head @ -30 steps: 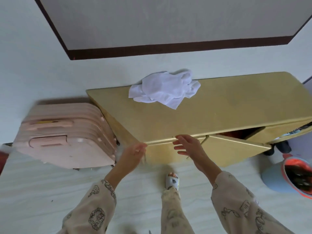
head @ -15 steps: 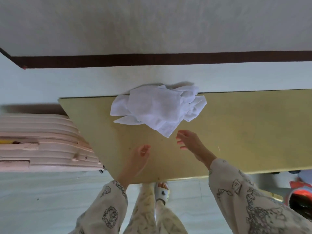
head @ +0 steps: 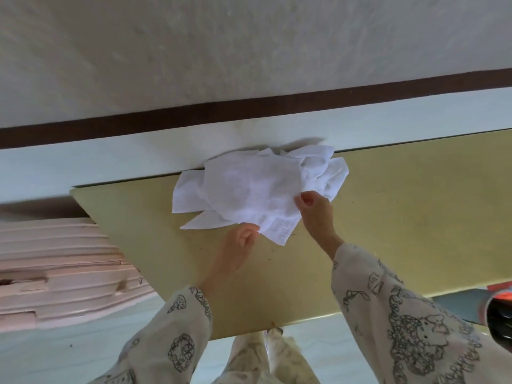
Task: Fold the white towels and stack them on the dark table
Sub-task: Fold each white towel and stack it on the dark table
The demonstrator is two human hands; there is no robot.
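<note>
A crumpled heap of white towels (head: 249,189) lies against the wall at the back edge of a yellowish table top (head: 401,217). My right hand (head: 315,214) pinches the heap's right front edge between thumb and fingers. My left hand (head: 238,248) sits at the heap's lower front corner with its fingers curled at the cloth; the frame is too blurred to tell whether it holds the cloth. Part of the heap is hidden behind the top towel.
A pink ribbed suitcase (head: 61,273) stands on the floor to the left of the table. A red and blue bin (head: 496,306) shows at the right edge below the table. The wall with a dark brown band (head: 249,112) runs right behind the towels.
I have stepped up to the table. Both hands moved forward from its front edge to the towel heap, and my right hand has taken hold of the cloth.
</note>
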